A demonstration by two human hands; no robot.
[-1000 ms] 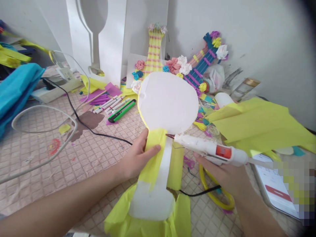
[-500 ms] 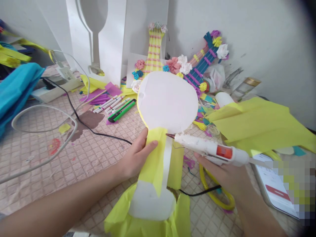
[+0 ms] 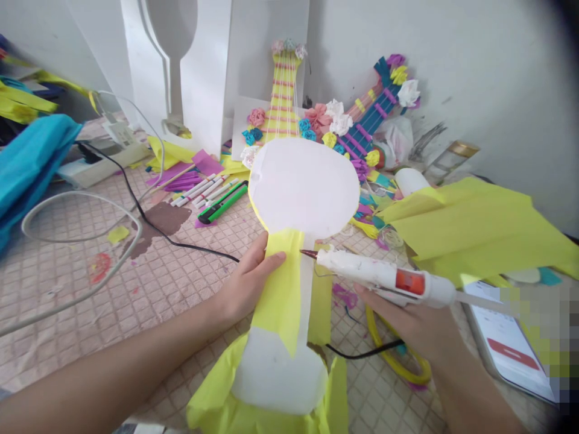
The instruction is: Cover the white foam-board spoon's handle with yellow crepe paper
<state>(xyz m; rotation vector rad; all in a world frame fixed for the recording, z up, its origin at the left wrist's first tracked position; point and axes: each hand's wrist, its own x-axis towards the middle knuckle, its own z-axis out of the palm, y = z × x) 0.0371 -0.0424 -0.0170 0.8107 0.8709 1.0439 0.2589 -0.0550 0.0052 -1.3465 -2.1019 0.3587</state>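
A white board cutout (image 3: pixel 304 187) with a wide rounded end, a narrow neck and a second broad end stands tilted before me. Yellow crepe paper (image 3: pixel 283 283) is folded over the left of its neck, and more hangs loose around the near end. My left hand (image 3: pixel 253 274) is closed round the neck's left side, thumb on the yellow paper. In my right hand (image 3: pixel 407 322) is a white glue gun (image 3: pixel 384 274), its brown tip at the paper's edge on the neck. Part of the right hand's grip is hidden behind the gun.
Behind stand decorated paper guitars, one yellow (image 3: pixel 283 96) and one blue (image 3: pixel 368 123). A green utility knife (image 3: pixel 224 202) and several markers (image 3: pixel 199 190) lie left of centre. Yellow crepe sheets (image 3: pixel 488 223) and a phone (image 3: pixel 506 343) are right. Cables (image 3: pixel 136 241) cross the left side.
The cutout has shifted slightly left, its round end sinking a little. The glue gun has moved slightly left and down along the neck. Both hands keep their grip.
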